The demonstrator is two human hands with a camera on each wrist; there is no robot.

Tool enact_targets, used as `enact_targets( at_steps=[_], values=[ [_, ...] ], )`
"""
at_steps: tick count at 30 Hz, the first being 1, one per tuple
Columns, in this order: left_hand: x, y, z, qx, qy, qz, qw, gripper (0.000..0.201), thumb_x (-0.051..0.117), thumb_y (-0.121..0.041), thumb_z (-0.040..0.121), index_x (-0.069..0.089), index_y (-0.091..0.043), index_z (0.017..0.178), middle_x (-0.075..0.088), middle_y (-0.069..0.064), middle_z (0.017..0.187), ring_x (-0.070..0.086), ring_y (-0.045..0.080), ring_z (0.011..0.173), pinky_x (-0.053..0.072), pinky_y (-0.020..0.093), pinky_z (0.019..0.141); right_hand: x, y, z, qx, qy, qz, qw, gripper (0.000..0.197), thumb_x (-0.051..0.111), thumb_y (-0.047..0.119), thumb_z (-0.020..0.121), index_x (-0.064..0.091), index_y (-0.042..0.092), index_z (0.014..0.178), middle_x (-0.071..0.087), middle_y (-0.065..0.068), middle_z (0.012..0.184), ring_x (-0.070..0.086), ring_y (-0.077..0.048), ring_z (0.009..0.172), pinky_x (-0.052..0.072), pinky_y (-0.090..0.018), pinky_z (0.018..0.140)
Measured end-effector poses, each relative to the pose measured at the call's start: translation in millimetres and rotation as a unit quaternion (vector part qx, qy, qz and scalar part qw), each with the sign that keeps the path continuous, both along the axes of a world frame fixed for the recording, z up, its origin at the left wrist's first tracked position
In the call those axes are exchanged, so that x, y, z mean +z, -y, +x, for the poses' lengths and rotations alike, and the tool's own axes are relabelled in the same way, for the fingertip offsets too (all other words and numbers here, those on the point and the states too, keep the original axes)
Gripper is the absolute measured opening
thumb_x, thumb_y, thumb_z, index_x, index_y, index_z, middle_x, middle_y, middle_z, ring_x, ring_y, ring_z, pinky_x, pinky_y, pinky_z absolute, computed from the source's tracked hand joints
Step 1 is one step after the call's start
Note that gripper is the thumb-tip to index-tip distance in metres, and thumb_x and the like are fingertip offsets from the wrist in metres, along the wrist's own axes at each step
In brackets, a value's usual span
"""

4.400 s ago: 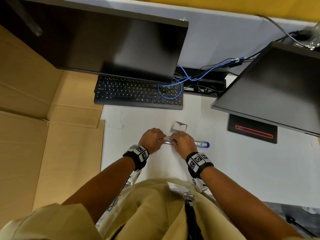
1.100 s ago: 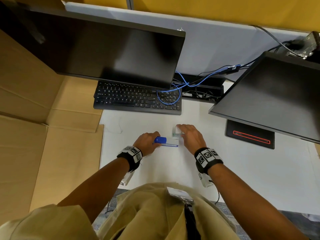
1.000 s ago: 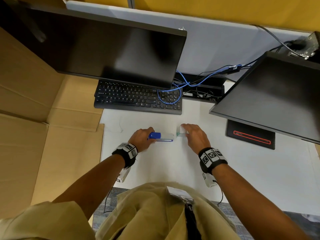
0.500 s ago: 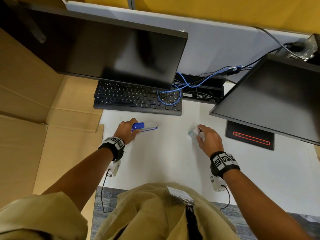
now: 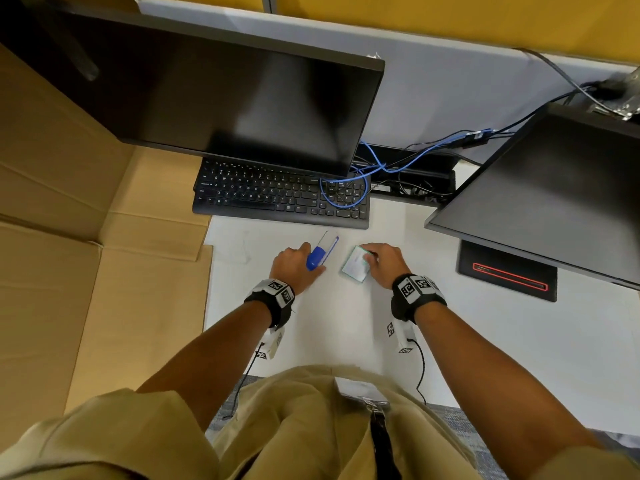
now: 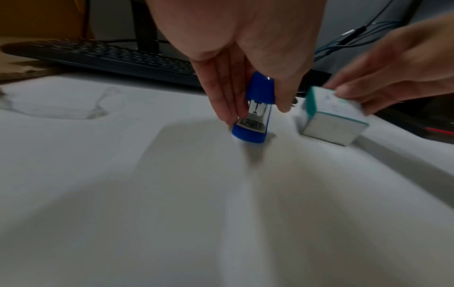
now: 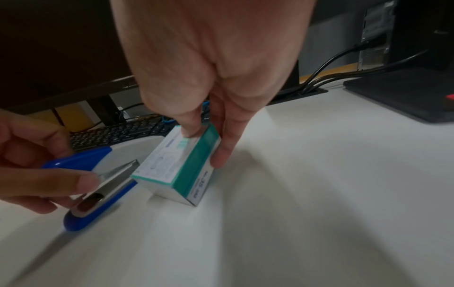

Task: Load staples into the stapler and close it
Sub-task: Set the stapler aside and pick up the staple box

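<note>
A blue stapler (image 5: 320, 254) lies on the white desk (image 5: 346, 323), its front end pointing at the keyboard. My left hand (image 5: 310, 263) grips its rear, fingers on one side and thumb on the other. The left wrist view shows the stapler (image 6: 255, 116) end-on, with my left hand (image 6: 256, 114) around it. Just right of it sits a white and teal staple box (image 5: 355, 268), closed. My right hand (image 5: 369, 261) pinches that box. In the right wrist view my right hand (image 7: 203, 146) holds the box (image 7: 176, 169) between thumb and fingers, beside the stapler (image 7: 98, 186).
A black keyboard (image 5: 277, 195) lies just beyond the hands, under a large monitor (image 5: 225, 88). A second monitor (image 5: 554, 195) overhangs the right side, above a black device with a red outline (image 5: 505, 275). Cardboard sheets (image 5: 86, 271) cover the left. Blue cables (image 5: 346, 188) trail behind.
Both hands have come back toward the middle after spreading apart. The stapler has turned from lying sideways to pointing at the keyboard. The box now sits close beside it.
</note>
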State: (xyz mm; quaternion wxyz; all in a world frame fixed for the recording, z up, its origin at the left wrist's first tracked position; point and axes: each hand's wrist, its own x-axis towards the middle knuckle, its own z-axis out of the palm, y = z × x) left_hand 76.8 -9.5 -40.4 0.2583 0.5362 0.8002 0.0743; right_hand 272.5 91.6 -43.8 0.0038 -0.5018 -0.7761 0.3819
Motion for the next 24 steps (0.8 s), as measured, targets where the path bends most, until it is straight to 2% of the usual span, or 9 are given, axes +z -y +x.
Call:
enact_targets(
  at_steps=[2,4,7,10,12,16,20,22,24],
  values=[
    [-0.1,-1.8,9.0,-0.008,0.008,-0.008,1.000,0.056,0.065,-0.057,0.076,0.053,-0.010,0.102,0.069,0.014,0.092,0.063,0.034,0.082,0.045,0.033,0.064,-2.8,-3.7,-6.0,-0.001,0.000,0.000,1.000,0.031,0.048,0.003,0.094,0.068,0.008,0.118,0.069,-0.015,0.119,0.061,-0.031,0.112,0.036,-0.016,0.089],
    [-1.3,-2.6,15.9,-0.012,0.024,-0.004,1.000,0.057,0.063,-0.062,0.075,0.054,-0.010,0.099,0.070,0.012,0.089,0.063,0.032,0.080,0.047,0.032,0.063,-3.4,-7.1,-10.1,-0.005,0.001,0.004,1.000,0.031,0.049,0.001,0.093,0.068,0.006,0.117,0.069,-0.018,0.119,0.061,-0.032,0.111,0.039,-0.018,0.091],
    [0.0,-2.6,23.2,0.001,0.048,0.004,0.999,0.052,0.059,-0.057,0.081,0.056,-0.008,0.097,0.071,0.013,0.084,0.065,0.032,0.077,0.053,0.034,0.063,-6.1,-11.7,-13.8,-0.021,0.013,-0.003,1.000,0.032,0.051,0.002,0.094,0.065,0.004,0.122,0.064,-0.018,0.127,0.060,-0.031,0.116,0.037,-0.014,0.091],
    [1.1,-4.7,28.1,0.026,0.069,0.007,0.997,0.048,0.060,-0.053,0.083,0.057,-0.006,0.092,0.071,0.014,0.083,0.062,0.030,0.076,0.047,0.031,0.062,-6.4,-14.2,-14.8,-0.022,0.021,-0.007,1.000,0.031,0.052,0.004,0.094,0.065,0.005,0.123,0.063,-0.017,0.129,0.061,-0.030,0.114,0.040,-0.014,0.088],
    [3.1,-5.7,31.7,0.041,0.079,0.000,0.996,0.048,0.061,-0.053,0.083,0.059,-0.005,0.091,0.071,0.014,0.084,0.054,0.025,0.073,0.045,0.030,0.063,-5.2,-15.7,-15.1,-0.024,0.022,-0.013,0.999,0.031,0.052,0.005,0.095,0.065,0.005,0.123,0.063,-0.017,0.129,0.060,-0.031,0.114,0.043,-0.017,0.086],
    [3.4,-6.0,36.5,0.055,0.087,-0.008,0.995,0.049,0.062,-0.054,0.081,0.059,-0.006,0.089,0.071,0.013,0.084,0.049,0.022,0.072,0.042,0.029,0.065,-0.5,-16.5,-15.4,-0.017,0.025,-0.018,0.999,0.032,0.050,0.004,0.095,0.065,0.005,0.123,0.063,-0.019,0.129,0.060,-0.033,0.113,0.047,-0.020,0.087],
    [6.2,-5.6,36.8,0.058,0.086,-0.011,0.995,0.049,0.062,-0.055,0.081,0.059,-0.006,0.089,0.071,0.013,0.084,0.050,0.022,0.072,0.044,0.029,0.064,7.2,-14.3,-16.8,-0.007,0.018,-0.010,1.000,0.032,0.048,0.002,0.095,0.065,0.003,0.122,0.065,-0.021,0.125,0.061,-0.036,0.110,0.054,-0.031,0.092],
    [7.6,-5.4,37.4,0.055,0.081,-0.016,0.995,0.049,0.062,-0.055,0.081,0.059,-0.007,0.090,0.070,0.013,0.085,0.049,0.022,0.073,0.044,0.029,0.064,11.0,-12.8,-16.9,0.005,0.021,-0.002,1.000,0.031,0.047,-0.001,0.094,0.067,0.000,0.117,0.066,-0.025,0.119,0.061,-0.040,0.106,0.055,-0.043,0.091],
    [7.7,-4.7,37.6,0.053,0.076,-0.019,0.995,0.049,0.061,-0.056,0.081,0.059,-0.008,0.090,0.070,0.012,0.086,0.050,0.022,0.074,0.043,0.029,0.064,13.7,-12.2,-16.7,0.009,0.022,-0.001,1.000,0.032,0.046,-0.002,0.093,0.067,0.001,0.117,0.067,-0.024,0.119,0.061,-0.040,0.105,0.055,-0.046,0.089]
  ],
)
